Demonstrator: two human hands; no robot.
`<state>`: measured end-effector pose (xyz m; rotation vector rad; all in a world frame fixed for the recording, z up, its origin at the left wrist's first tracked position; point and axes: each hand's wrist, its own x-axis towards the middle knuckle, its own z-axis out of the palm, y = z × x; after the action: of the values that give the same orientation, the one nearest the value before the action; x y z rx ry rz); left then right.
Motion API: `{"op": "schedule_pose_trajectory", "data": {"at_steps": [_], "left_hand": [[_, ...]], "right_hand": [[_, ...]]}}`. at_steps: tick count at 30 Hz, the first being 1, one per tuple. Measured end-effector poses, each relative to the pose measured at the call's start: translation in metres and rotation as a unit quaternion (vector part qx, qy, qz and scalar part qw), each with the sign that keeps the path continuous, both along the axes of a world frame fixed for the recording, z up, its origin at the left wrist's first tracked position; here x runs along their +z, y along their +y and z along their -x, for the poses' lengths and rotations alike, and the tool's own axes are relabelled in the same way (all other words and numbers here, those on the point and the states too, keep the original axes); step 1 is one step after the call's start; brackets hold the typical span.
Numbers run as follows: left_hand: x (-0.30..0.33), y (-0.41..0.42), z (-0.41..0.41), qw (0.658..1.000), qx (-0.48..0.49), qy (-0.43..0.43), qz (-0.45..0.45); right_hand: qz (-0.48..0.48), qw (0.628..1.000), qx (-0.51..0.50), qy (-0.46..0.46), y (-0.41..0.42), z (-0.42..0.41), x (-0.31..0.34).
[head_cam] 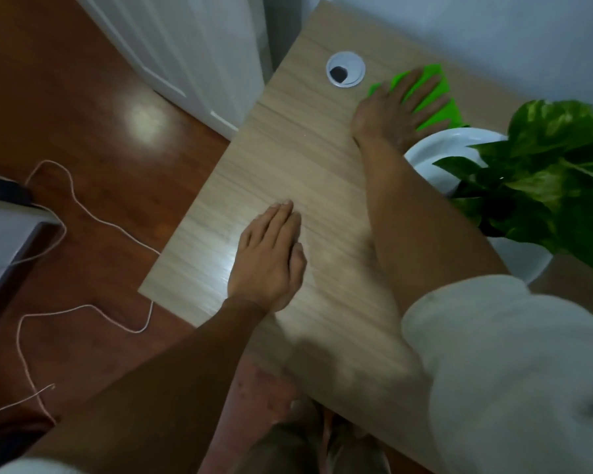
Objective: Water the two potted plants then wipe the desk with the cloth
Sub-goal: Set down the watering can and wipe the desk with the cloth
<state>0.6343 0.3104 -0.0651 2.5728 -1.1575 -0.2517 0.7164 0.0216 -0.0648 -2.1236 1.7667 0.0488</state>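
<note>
**On the desk: right hand flat on the cloth, left hand braced**

Near the far edge of the desk (281,159), your right hand (387,111) lies palm down on the green cloth (435,97), fingers spread and pressed flat on it, not pinching it. The cloth sits just beside the round white cable port (345,69) and touches or nearly touches the rim of the white pot (435,148) to its right; the picture is too blurred there to say which. Your right forearm crosses the desk from the pale sleeve (514,364) at the lower right.

Your left hand (271,258) rests flat on the bare wood near the desk's left edge, fingers straight and close together, holding nothing. It is well apart from the cloth.

One plant (548,179) shows at the right, its broad variegated leaves hanging over the pot and the desk's right side. Only this one plant is in view.

Left of the desk, a thin pale cord (83,213) loops across the reddish wooden floor (83,114).
</note>
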Motion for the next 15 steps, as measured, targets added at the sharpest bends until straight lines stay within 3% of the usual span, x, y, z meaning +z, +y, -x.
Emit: {"op": "schedule_pose_trajectory", "data": {"at_steps": [4,9,12,15], "left_hand": [[0.0,0.0,0.0,1.0,-0.003,0.003,0.01],[0.008,0.003,0.005,0.996,0.045,0.026,0.073],[0.01,0.014,0.012,0.995,0.074,0.027,0.069],[0.01,0.043,0.028,0.994,0.101,0.026,0.033]], "right_hand": [[0.035,0.98,0.198,0.009,0.04,0.021,0.0],[0.057,0.875,0.48,0.013,0.105,0.094,-0.001],[0.083,0.84,0.536,0.01,0.147,0.168,-0.002],[0.086,0.83,0.551,0.003,0.175,0.237,-0.002]]}}
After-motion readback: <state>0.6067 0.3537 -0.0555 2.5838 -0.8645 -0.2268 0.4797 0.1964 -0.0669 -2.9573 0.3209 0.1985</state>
